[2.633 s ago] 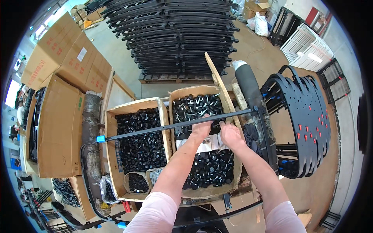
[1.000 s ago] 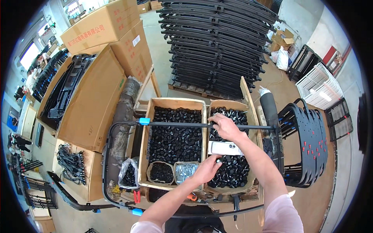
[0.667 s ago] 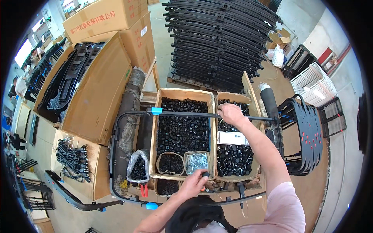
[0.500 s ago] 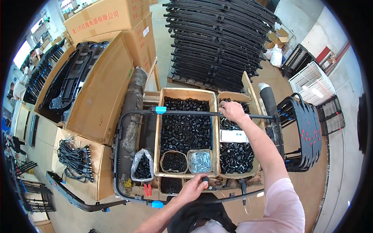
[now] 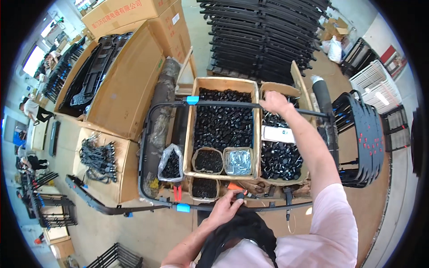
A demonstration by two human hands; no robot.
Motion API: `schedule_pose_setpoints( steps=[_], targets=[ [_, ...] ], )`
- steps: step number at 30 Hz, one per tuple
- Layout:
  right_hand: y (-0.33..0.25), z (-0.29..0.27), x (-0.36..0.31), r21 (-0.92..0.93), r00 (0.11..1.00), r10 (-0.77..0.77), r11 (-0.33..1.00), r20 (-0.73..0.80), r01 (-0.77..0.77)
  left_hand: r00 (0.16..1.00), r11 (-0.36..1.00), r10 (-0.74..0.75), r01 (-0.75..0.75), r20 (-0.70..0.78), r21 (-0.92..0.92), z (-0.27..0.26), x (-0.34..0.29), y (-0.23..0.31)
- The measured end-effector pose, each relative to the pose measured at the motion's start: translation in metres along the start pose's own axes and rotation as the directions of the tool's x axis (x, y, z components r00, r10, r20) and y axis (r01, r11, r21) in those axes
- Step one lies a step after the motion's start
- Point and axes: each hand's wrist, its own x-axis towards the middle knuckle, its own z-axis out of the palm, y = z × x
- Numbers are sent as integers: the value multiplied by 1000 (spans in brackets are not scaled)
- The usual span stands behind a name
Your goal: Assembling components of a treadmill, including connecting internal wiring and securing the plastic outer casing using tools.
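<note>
A large black tubular frame (image 5: pixel 146 147) with rounded corners and blue clips lies across wooden boxes of small parts. My left hand (image 5: pixel 227 207) is at its near bar, thumb and fingers closed on a small black round knob (image 5: pixel 240 195). My right hand (image 5: pixel 275 103) is at the far bar, over the right-hand box (image 5: pixel 304 167); its fingers are curled, and what they hold, if anything, is hidden. That box holds black round-headed parts (image 5: pixel 280 163) and a white phone-like slab (image 5: pixel 278 134). The middle box (image 5: pixel 191 129) holds many black knobs (image 5: pixel 223 120).
Inside the middle box are a tub of silver screws (image 5: pixel 237 161) and one of small black pieces (image 5: pixel 208 161). A plastic bag (image 5: pixel 171 167), red-handled pliers (image 5: pixel 177 192) and a black power driver (image 5: pixel 288 196) are nearby. Cartons (image 5: pixel 129 80) rise left; stacked black frames (image 5: pixel 357 138) stand right.
The whole view has shifted, so the boxes appear higher and further right. My left hand has come down to the near bar with the knob. My right hand stays by the far bar.
</note>
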Motion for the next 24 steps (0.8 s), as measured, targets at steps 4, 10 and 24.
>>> schedule_pose_setpoints(
  steps=[4,10,24],
  targets=[
    [9,-3,3,-31,998,6,1000,69,-4,998,998,-63,63,-12,-26,28,-15,-9],
    [16,28,26,-40,956,-92,996,-280,84,996,994,-77,80,-40,75,57,-29,-12],
    [29,43,31,-103,930,-243,969,-274,223,951,895,248,-298,187,331,83,-21,5]
  ],
)
